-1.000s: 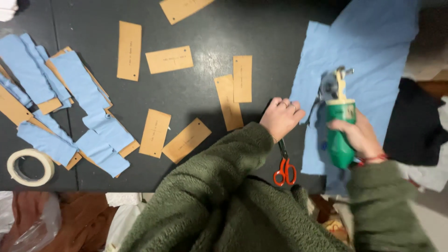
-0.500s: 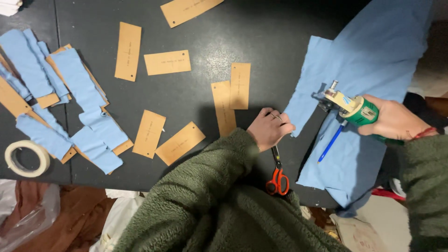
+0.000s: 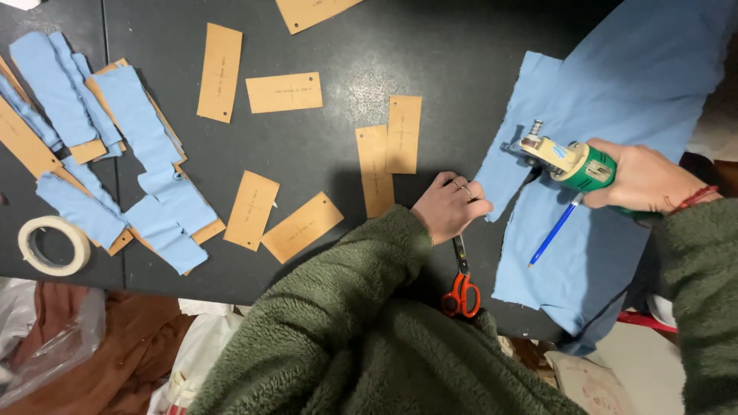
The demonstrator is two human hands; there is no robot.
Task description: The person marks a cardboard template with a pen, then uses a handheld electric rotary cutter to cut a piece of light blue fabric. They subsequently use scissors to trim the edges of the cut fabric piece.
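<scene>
Blue fabric (image 3: 615, 100) lies right of centre, its edge pinched by the left hand (image 3: 450, 207). Right hand (image 3: 653, 178) grips a green electric cutter (image 3: 569, 160); cutting looks underway, needing steady guidance.

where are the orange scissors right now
In the head view, the orange-handled scissors lie at the table's near edge, just below the left hand and left of the blue cloth, handles toward the person.

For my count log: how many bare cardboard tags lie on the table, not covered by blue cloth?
7: one at the top edge, two upper middle, a touching pair by the left hand, two lower middle. More sit under the blue strips.
</scene>
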